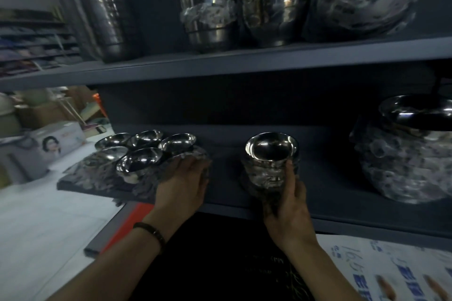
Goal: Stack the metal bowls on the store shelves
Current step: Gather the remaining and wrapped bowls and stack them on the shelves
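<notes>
The right hand is wrapped round the side of a stack of bowls, thumb up along it, holding it tight. The stack stands upright near the front of the lower shelf, about in the middle. The left hand lies flat, fingers mostly straight, on crinkly wrap at the left end of the shelf, and it holds nothing. Just beside it sit five or so loose bowls, side by side and not yet stacked. So some bowls look done, and these few seem left to go on the pile. A big wrapped pile sits far right, and more shiny stacks fill the upper shelf.
</notes>
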